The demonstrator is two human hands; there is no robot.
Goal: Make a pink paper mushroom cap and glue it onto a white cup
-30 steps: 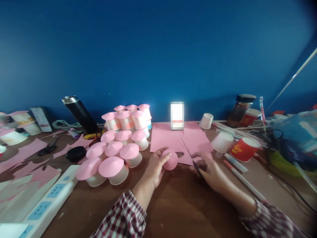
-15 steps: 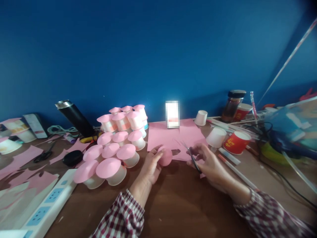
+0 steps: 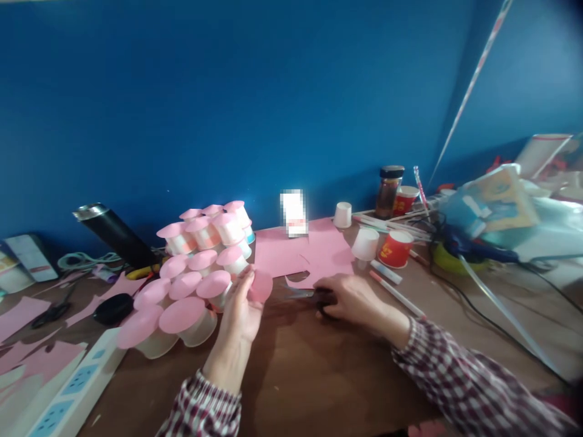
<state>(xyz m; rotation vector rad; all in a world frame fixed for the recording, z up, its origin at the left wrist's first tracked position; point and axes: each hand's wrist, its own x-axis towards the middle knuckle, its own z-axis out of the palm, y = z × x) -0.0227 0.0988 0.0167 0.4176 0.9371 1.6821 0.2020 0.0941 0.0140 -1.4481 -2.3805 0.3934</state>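
Blue wall [image 3: 291, 109] at twelve, brown table [image 3: 291, 376] at six, dial centred on the view. At seven: pink paper disc [image 3: 261, 286], pinched by the left hand [image 3: 243, 309] at its nine-o'clock edge; flat or slightly coned, cannot tell. At five: right hand [image 3: 348, 297], wrapped round the handles of scissors [image 3: 314, 295], blades toward nine.

Handling, judged: disc very light, bendable, easily creased, hardly slippery; best taken lightly at the rim. Scissors stiff, somewhat heavier; best taken by the handle loops.

Counts:
- Held disc: one.
- Near eight: fourteen pink-capped cups [image 3: 184, 285] by visible caps; lower stacked cups partly hidden.
- Near three: two plain white cups [image 3: 365, 244], two red cups [image 3: 396, 249], one dark-lidded jar [image 3: 389, 194].
- At nine: one black flask [image 3: 118, 237].
- Between eight and nine: one black pair of scissors [image 3: 58, 308], untouched.
- Just below centre: pink sheets [image 3: 328, 249], seemingly overlapped; number uncertain.
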